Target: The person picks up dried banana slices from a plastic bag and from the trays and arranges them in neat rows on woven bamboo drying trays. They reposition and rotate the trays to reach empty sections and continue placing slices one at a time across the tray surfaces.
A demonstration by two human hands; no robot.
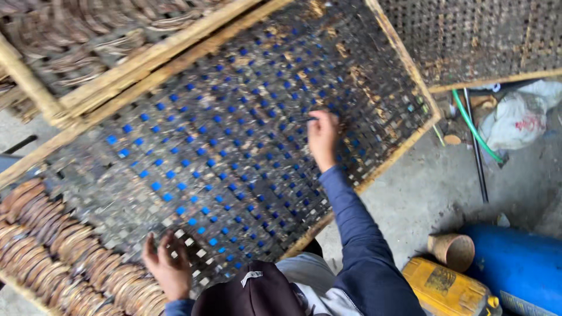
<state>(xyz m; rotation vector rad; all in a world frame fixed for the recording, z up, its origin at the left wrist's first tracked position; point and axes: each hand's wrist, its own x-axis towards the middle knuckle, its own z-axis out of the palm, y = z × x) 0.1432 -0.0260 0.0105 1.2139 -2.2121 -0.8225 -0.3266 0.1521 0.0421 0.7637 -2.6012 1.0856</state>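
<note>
A large woven drying tray with a wooden frame lies tilted in front of me, and blue shows through its holes. My right hand reaches to its far middle in a blue sleeve. Its fingers are curled down on the mesh around a small dark thing that I cannot identify. Near the tray's front edge my left hand rests with fingers spread, holding nothing. Just left of that hand, overlapping rows of brown round slices cover the tray's lower left corner. A dark cap shows at the bottom.
A second tray with brown slices overlaps the upper left; a third tray lies upper right. On the concrete floor at right are a green hose, white bags, a blue drum, a yellow jerrycan and a brown cup.
</note>
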